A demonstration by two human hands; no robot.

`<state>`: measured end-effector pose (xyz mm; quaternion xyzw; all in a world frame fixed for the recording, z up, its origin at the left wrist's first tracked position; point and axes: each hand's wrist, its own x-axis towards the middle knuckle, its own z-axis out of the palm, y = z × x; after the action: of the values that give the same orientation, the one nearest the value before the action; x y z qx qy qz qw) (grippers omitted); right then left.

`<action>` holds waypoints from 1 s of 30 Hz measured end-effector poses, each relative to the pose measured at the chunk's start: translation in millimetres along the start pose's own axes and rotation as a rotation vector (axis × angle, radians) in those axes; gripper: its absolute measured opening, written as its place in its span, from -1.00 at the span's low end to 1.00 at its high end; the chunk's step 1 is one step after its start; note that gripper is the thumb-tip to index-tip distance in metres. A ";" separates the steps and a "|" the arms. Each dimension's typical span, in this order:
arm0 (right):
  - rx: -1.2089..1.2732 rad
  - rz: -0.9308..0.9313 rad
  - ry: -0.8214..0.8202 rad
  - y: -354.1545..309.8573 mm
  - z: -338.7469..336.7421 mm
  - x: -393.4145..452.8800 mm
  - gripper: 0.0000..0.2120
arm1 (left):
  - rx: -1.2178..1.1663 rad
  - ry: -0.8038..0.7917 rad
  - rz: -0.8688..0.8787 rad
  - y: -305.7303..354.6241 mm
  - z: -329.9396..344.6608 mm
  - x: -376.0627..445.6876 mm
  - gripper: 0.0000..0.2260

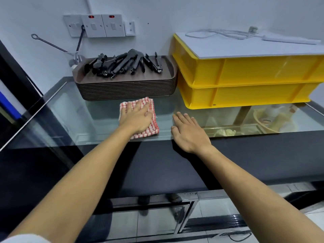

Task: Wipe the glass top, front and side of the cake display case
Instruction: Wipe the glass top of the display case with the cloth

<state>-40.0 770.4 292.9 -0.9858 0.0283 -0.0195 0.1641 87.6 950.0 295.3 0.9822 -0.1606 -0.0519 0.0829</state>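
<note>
Both hands lie flat at mid-frame on the display case's clear glass top (73, 118): the left hand (138, 118), fingers spread, presses the red-and-white checked cloth (150, 128); the right hand (189, 132) rests open just beside it, apart.

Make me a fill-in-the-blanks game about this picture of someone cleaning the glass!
1. The left hand presses a red and white checked ____ flat on the glass top.
2. The two stacked crates on the glass are coloured ____.
3. The black tongs lie on a stack of brown ____.
4. The right hand lies flat and holds ____.

Missing words: cloth; yellow; trays; nothing
</note>
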 end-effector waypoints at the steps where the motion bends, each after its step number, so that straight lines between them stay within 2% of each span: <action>1: 0.000 -0.003 0.001 0.5 0.6 0.4 -0.45 | 0.003 -0.006 0.048 12.4 2.7 0.1 -0.48; 3: 0.003 -0.011 -0.004 1.2 1.0 1.1 -0.45 | 0.014 -0.032 0.192 30.4 8.8 -4.6 -0.50; 5: -0.001 -0.013 0.001 2.1 1.1 1.1 -0.45 | -0.001 -0.050 0.242 34.4 6.5 -2.0 -0.52; 9: -0.015 -0.005 -0.013 1.4 -0.2 -0.1 -0.45 | -0.034 -0.034 0.082 38.1 -0.1 10.4 -0.50; 12: -0.017 -0.010 -0.012 1.0 0.2 0.5 -0.44 | -0.021 -0.039 0.192 43.3 4.4 8.6 -0.51; 16: -0.028 -0.012 -0.018 2.0 0.7 0.2 -0.44 | -0.052 -0.045 0.077 44.2 -0.6 12.8 -0.51; 20: -0.031 -0.013 -0.014 2.8 0.4 0.7 -0.44 | -0.023 -0.045 0.214 47.6 4.1 8.3 -0.52; 24: -0.029 0.002 -0.022 2.4 0.2 0.4 -0.44 | -0.069 -0.022 0.072 17.8 -0.8 13.6 -0.52; 28: -0.045 0.007 -0.017 1.8 1.2 1.1 -0.44 | -0.050 -0.004 0.061 25.1 0.5 10.6 -0.51; 30: -0.039 0.002 -0.022 2.2 1.2 1.6 -0.44 | -0.035 -0.010 0.133 32.3 4.9 4.1 -0.51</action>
<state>-38.5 768.6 291.1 -0.9890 0.0281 -0.0079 0.1451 80.9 917.8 296.0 0.9674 -0.2252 -0.0541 0.1023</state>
